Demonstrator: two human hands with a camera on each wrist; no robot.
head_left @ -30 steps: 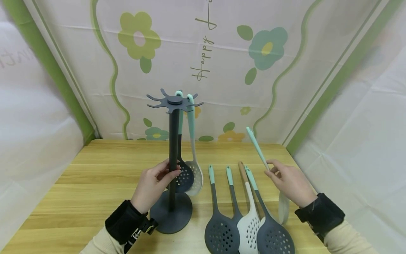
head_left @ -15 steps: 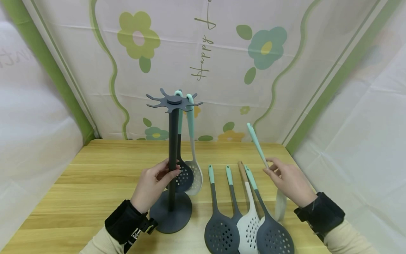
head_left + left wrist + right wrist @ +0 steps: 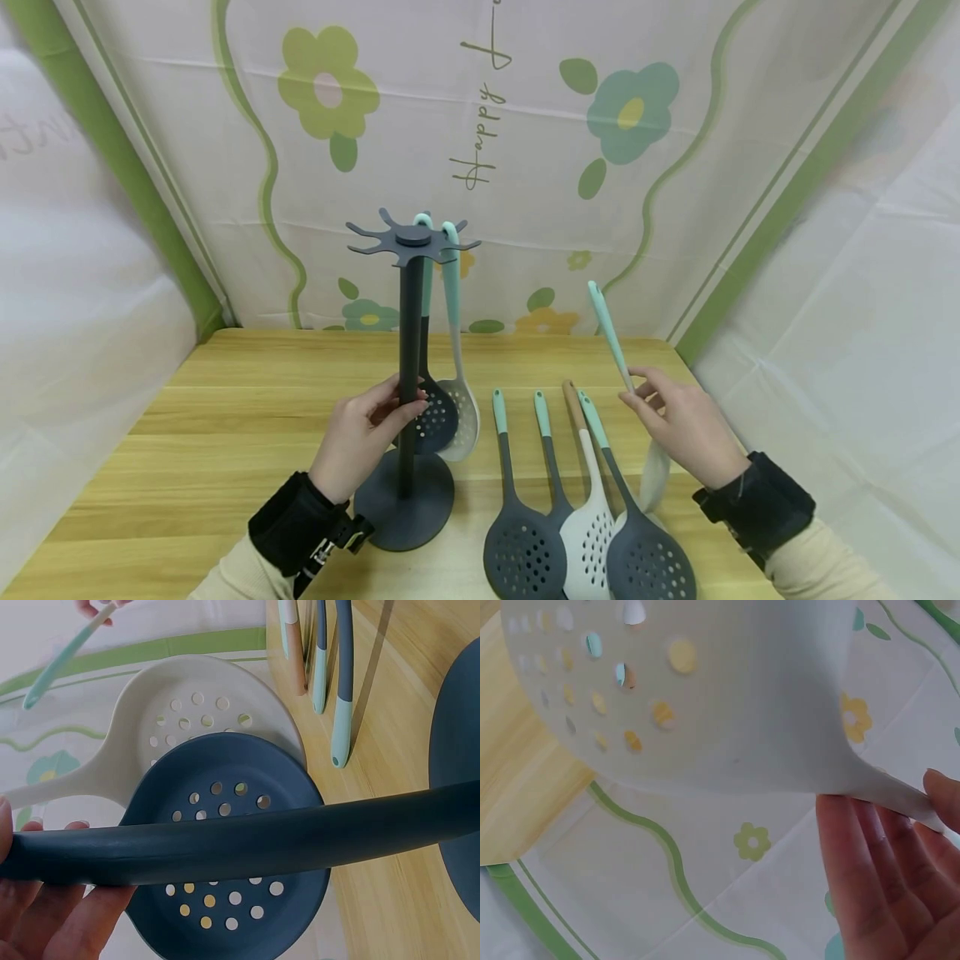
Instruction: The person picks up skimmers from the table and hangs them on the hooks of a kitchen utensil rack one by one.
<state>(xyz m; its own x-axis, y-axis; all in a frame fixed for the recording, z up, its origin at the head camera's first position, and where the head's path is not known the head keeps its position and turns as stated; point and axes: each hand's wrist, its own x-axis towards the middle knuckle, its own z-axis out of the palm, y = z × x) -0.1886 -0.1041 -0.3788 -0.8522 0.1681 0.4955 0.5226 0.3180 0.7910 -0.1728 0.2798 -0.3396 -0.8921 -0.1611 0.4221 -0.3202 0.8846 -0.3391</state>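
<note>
Skimmer [image 3: 757, 712] in your right hand [image 3: 678, 429]: its neck is pinched narrowly between thumb and fingers, the mint end slanting up past the grip, the pale, holed head hanging below it. That hold seems sound for the work; let the mint end lead and turn the wrist gently, since the broad head will probably want to swing. Just left of the grip and lower lies a dark turner [image 3: 637, 533]; whether the head touches it I cannot tell, so lift before you carry sideways. Next along come a wood-handled turner [image 3: 588, 533] and two more dark tools [image 3: 525, 542]. Farther left, your left hand [image 3: 371, 429] wraps the pole of the rack [image 3: 410, 333]; an even squeeze there should guard against tipping. Past that hand, a dark strainer [image 3: 442, 417] and a pale strainer [image 3: 468, 417] hang by mint handles on the rack's far side. Hooks on its near and left sides are bare and look easiest to use without knocking those two. Farthest off hangs a printed cloth [image 3: 405, 150].
</note>
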